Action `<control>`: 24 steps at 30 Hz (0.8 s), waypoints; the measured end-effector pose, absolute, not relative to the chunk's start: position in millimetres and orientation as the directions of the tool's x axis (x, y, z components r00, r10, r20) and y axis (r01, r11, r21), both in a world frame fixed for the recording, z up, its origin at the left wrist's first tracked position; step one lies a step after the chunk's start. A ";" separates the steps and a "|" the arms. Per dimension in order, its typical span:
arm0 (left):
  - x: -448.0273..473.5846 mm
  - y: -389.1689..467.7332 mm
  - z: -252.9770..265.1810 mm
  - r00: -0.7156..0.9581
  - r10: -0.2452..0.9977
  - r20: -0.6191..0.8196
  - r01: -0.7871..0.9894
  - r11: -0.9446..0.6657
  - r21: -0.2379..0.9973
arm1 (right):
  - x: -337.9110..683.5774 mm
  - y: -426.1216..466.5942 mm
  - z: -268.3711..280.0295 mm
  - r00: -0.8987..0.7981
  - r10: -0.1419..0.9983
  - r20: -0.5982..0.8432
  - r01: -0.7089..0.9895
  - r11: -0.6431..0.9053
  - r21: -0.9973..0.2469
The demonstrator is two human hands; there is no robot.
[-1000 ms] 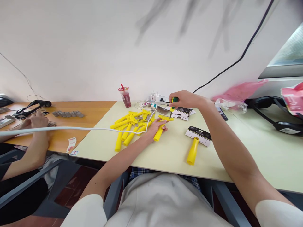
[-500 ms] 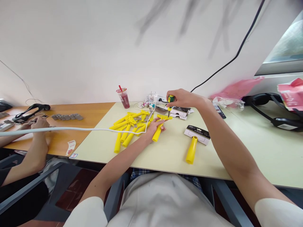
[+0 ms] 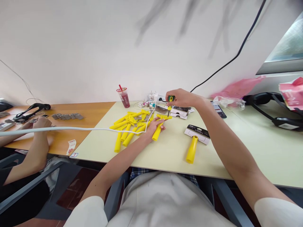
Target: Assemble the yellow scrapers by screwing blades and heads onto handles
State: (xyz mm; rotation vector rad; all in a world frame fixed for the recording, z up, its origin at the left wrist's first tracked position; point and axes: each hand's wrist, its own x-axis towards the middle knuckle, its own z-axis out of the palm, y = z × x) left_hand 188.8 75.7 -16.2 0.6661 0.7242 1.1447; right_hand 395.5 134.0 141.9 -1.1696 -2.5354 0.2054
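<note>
The left hand is closed around a yellow scraper, held at the near side of the wall above the surface, while the right hand grasps a screwdriver pointing down at the scraper's head; whether the tip is seated cannot be told. In my assessment, the shaft should stand square to the head, with firm downward pressure and slow turns. Left-hand fingers should stay clear of the tip, lest it slip.
</note>
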 end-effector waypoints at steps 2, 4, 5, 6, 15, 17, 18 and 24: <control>188.4 76.2 -17.6 0.255 0.953 -0.163 -0.553 0.282 0.784 | 395.1 136.2 139.4 -0.555 0.805 0.208 0.756 0.593 -0.278; 188.0 76.7 -18.4 0.261 0.952 -0.159 -0.551 0.282 0.785 | 397.6 137.8 137.2 -0.506 0.840 0.196 0.798 0.542 -0.264; 187.9 76.8 -18.4 0.259 0.953 -0.160 -0.554 0.282 0.784 | 399.6 138.3 136.6 -0.499 0.844 0.197 0.806 0.536 -0.251; 187.7 76.8 -18.3 0.254 0.953 -0.162 -0.557 0.282 0.782 | 401.8 138.6 136.3 -0.509 0.838 0.198 0.804 0.545 -0.238; 188.0 77.5 -17.3 0.226 0.961 -0.157 -0.561 0.260 0.786 | 396.3 137.3 140.6 -0.606 0.726 0.326 0.664 0.687 -0.294; 188.2 78.4 -18.8 0.226 0.963 -0.147 -0.567 0.253 0.784 | 394.5 136.4 139.4 -0.593 0.742 0.313 0.688 0.669 -0.281; 188.3 78.7 -19.6 0.226 0.964 -0.141 -0.571 0.248 0.782 | 394.7 136.0 138.5 -0.583 0.753 0.305 0.702 0.656 -0.278; 187.6 81.0 -20.6 0.213 0.966 -0.143 -0.579 0.243 0.778 | 401.9 133.6 139.5 -0.584 0.767 0.266 0.704 0.642 -0.304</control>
